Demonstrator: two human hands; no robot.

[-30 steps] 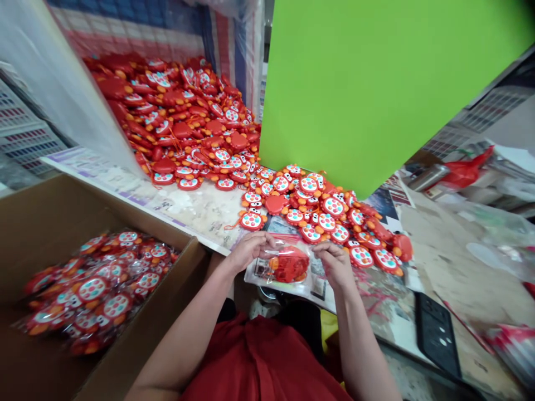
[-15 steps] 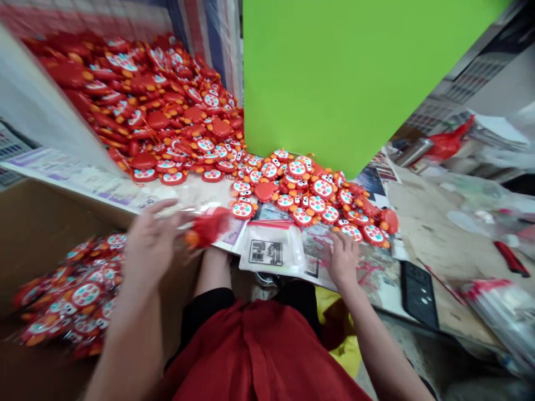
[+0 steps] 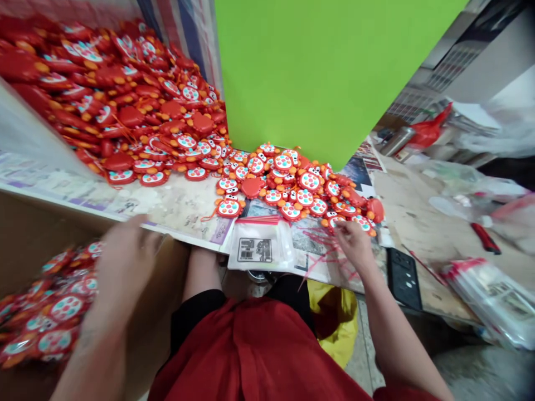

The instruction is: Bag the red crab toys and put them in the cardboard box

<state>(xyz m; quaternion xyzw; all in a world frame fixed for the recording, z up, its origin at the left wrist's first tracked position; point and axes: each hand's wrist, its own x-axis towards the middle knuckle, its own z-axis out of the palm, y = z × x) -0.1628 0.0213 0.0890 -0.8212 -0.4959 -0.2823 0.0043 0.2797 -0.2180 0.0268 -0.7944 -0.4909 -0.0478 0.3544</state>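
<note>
My left hand (image 3: 125,267), smeared by motion, hangs above the cardboard box at left with fingers apart; I see nothing in it. Below and left of it, several bagged red crab toys (image 3: 62,312) with white, dotted faces lie in the box. My right hand (image 3: 355,245) is at the front of the loose toy pile, its fingers closed together at the edge of a crab toy (image 3: 332,217); its fingertips are partly hidden. Between the hands, a stack of clear zip bags (image 3: 261,245) with black print and red seals lies at the table edge.
A big heap of crab toys (image 3: 137,117) fills the back left. A green panel (image 3: 309,72) stands behind the small pile. Pink strips (image 3: 321,250) lie by my right hand. At right are a black phone (image 3: 404,278), a red-handled tool (image 3: 485,238) and packed bags (image 3: 493,301).
My left hand has moved left and down over the box, and the bagged red toy it held is gone from it. My right hand has moved from the pink strips to the pile's edge.
</note>
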